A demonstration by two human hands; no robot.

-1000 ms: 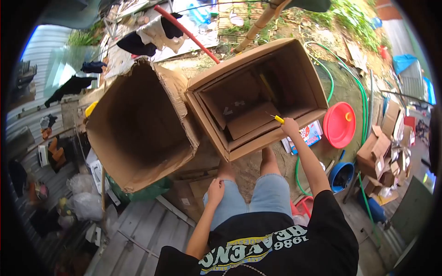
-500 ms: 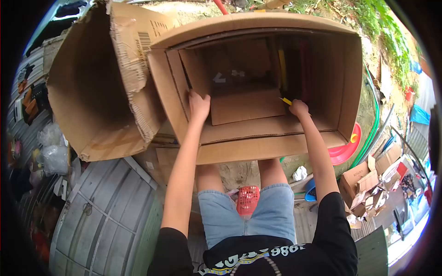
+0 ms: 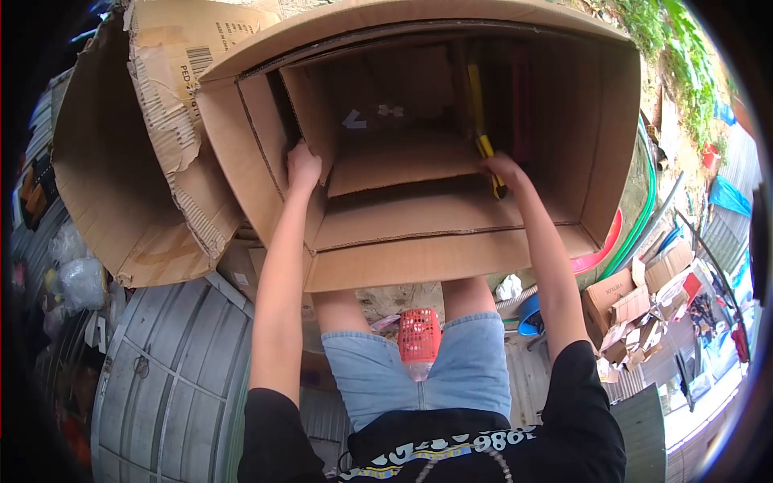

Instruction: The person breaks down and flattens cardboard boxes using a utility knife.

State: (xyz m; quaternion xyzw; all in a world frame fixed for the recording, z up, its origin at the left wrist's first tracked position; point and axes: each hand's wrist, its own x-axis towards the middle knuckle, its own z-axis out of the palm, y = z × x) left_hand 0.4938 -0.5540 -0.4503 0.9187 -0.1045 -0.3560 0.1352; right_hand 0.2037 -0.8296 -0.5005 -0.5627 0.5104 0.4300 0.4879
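A large open cardboard box (image 3: 419,270) faces me, with a smaller cardboard box (image 3: 403,165) inside it. My left hand (image 3: 304,167) is closed on the left wall of the inner box. On the right, my right hand (image 3: 503,168) is closed around a yellow cutter (image 3: 485,148) near the inner box's right side. The cutter's lower end sticks out below the fingers. Behind the right hand, the inside of the large box is dark.
Another open cardboard box (image 3: 165,97) with torn edges stands at the left. A red basket (image 3: 419,334) is between my legs. Cardboard scraps (image 3: 636,310), a blue container (image 3: 530,315) and a green hose (image 3: 644,217) lie to the right.
The inner box has shifted up and left, and a dark gap shows below its front edge. Both hands have moved left with it. The cutter now points more upright.
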